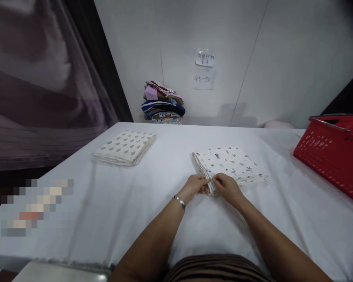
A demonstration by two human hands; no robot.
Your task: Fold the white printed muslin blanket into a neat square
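A folded white cloth with small dark prints (228,161) lies on the white-covered table (141,219). Its near left corner is pinched between the fingers of my left hand (196,184), which wears a silver bracelet (180,202) at the wrist. Right beside it, my right hand (226,187) grips the same corner with thumb and fingers. The folded layers show along the cloth's left and near edges. Farther left, a second folded cloth with grey-green leaf-like prints (126,147) lies flat, apart from both hands.
A red plastic basket (329,156) with a metal handle stands at the right. Behind the table's far edge rises a stack of folded fabrics (164,103). Two paper notes (204,79) hang on the wall. A curtain (47,78) hangs at the left; a blurred-out item (38,207) lies near it.
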